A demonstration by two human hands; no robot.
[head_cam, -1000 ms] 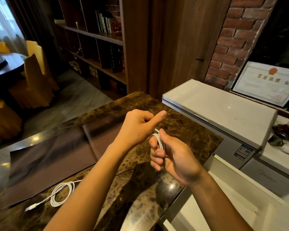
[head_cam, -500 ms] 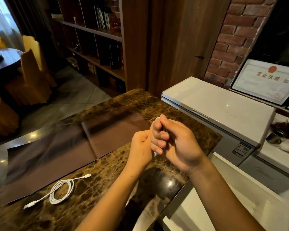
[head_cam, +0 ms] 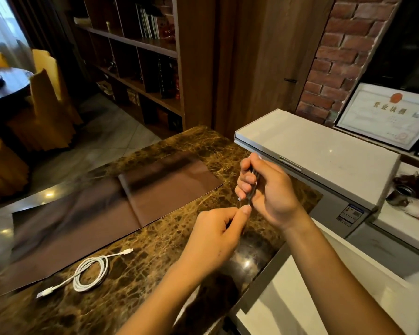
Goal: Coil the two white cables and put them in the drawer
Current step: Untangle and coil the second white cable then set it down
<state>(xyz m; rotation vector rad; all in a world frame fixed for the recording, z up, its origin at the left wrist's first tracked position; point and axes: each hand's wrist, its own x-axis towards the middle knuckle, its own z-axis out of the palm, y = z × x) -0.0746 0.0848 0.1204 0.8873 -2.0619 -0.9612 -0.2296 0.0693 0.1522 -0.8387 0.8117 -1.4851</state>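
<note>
One white cable (head_cam: 252, 189) bundled inside curled right fingers (head_cam: 246, 188), left fingers (head_cam: 246, 210) pinching its tail

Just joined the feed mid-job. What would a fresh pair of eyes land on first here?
The two hands at centre: the right hand grips a bundled cable upright in its fist while the left hand pinches at its lower end. Next, the second white cable, loosely coiled, lying on the marble counter at lower left. What looks like the open white drawer sits at lower right.
</note>
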